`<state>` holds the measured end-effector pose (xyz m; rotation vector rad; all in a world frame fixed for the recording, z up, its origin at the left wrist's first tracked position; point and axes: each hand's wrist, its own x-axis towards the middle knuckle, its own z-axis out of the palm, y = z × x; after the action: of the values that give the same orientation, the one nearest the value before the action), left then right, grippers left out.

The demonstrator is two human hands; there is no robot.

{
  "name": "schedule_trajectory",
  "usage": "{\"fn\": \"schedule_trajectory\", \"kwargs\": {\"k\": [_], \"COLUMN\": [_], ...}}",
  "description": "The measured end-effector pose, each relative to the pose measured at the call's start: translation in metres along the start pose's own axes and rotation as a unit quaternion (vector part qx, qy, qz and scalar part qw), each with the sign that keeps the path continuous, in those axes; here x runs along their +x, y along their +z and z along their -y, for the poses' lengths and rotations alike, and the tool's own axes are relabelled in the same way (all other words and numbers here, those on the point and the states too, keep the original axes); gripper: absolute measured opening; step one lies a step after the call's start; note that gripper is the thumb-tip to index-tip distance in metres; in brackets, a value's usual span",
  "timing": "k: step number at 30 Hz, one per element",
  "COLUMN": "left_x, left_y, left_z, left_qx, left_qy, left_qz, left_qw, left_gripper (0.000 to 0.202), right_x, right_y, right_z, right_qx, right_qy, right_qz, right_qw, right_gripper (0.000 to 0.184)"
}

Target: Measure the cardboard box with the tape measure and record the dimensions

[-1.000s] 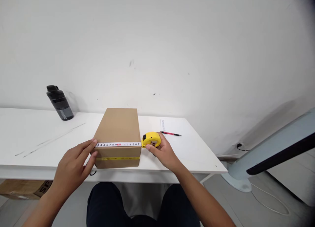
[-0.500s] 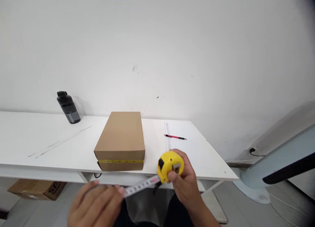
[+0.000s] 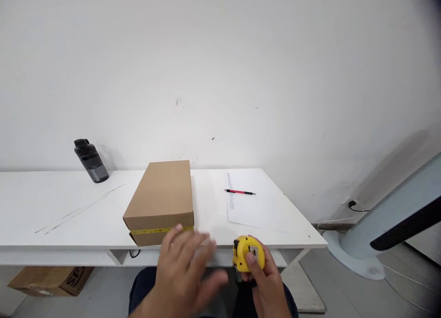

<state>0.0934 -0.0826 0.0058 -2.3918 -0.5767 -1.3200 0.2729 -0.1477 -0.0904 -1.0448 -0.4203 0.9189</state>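
Observation:
In my right hand (image 3: 267,279) is a yellow tape measure (image 3: 248,253), held just in front of the table's front edge with the thumb on its side. No drawn-out blade shows now. My left hand (image 3: 188,272) is raised with its fingers spread and holds nothing; it is somewhat blurred. Behind its fingertips sits a brown cardboard box (image 3: 161,189) with a strip of yellow tape (image 3: 148,231) along its front side. To the right on the white table lies a printed sheet of paper (image 3: 251,212), and a red and black pen (image 3: 240,191) rests across it.
A black bottle (image 3: 92,161) stands leaning in view at the table's (image 3: 72,217) back left. Under the table is another carton (image 3: 51,280). A pale upright appliance (image 3: 372,240) stands on the floor at the right, near a plugged-in cable (image 3: 358,209).
The tape's blade, drawn out between both hands before, has gone back into the case. My left hand has let go, opened and moved right. My right hand has lowered slightly.

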Motion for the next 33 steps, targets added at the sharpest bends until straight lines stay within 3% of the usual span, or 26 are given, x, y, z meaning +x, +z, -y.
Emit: {"fn": "schedule_trajectory", "kwargs": {"k": [2, 4, 6, 8, 10, 16, 19, 22, 24, 27, 30, 33], "left_x": [0.02, 0.037, 0.044, 0.043, 0.034, 0.011, 0.007, -0.006, -0.018, -0.032, -0.037, -0.035], "left_y": [0.012, 0.028, 0.041, 0.043, 0.032, -0.037, -0.054, -0.054, -0.05, -0.043, -0.039, -0.037], "left_z": [0.013, 0.027, 0.04, 0.05, 0.06, 0.108, 0.128, 0.122, 0.099, 0.052, 0.016, 0.007], "left_qx": [0.102, 0.168, 0.181, 0.178, 0.175, 0.031, -0.014, 0.021, 0.054, 0.027, -0.028, -0.056], "left_qy": [-0.103, -0.202, -0.24, -0.233, -0.203, -0.048, -0.028, -0.044, -0.043, 0.024, 0.056, 0.058], "left_qz": [0.035, 0.108, 0.191, 0.238, 0.255, 0.364, 0.389, 0.312, 0.209, 0.087, 0.036, -0.014], "left_qw": [0.989, 0.959, 0.935, 0.926, 0.929, 0.93, 0.921, 0.949, 0.975, 0.996, 0.997, 0.997], "left_gripper": [0.046, 0.059, 0.059, 0.048, 0.044, 0.054, 0.052, 0.047, 0.043, 0.039, 0.03, 0.013], "right_x": [0.0, -0.002, -0.004, -0.006, -0.006, -0.002, 0.002, 0.006, 0.006, -0.004, -0.022, -0.039], "right_y": [0.006, 0.013, 0.015, 0.011, 0.003, -0.008, 0.001, 0.012, 0.02, 0.034, 0.047, 0.058], "right_z": [0.0, -0.001, -0.003, -0.005, -0.004, 0.023, 0.039, 0.047, 0.048, 0.041, 0.031, 0.025], "right_qx": [0.016, 0.026, 0.022, 0.009, 0.001, 0.019, 0.035, 0.042, 0.041, 0.019, -0.016, -0.032], "right_qy": [-0.003, 0.002, 0.015, 0.024, 0.028, 0.032, 0.003, -0.028, -0.036, -0.036, -0.043, -0.047], "right_qz": [-0.01, -0.003, 0.014, 0.026, 0.018, 0.018, 0.031, 0.033, 0.037, 0.075, 0.149, 0.206], "right_qw": [1.0, 1.0, 1.0, 0.999, 0.999, 0.999, 0.999, 0.998, 0.998, 0.996, 0.988, 0.977], "right_gripper": [0.043, 0.039, 0.039, 0.041, 0.046, 0.046, 0.047, 0.053, 0.06, 0.066, 0.067, 0.063]}}
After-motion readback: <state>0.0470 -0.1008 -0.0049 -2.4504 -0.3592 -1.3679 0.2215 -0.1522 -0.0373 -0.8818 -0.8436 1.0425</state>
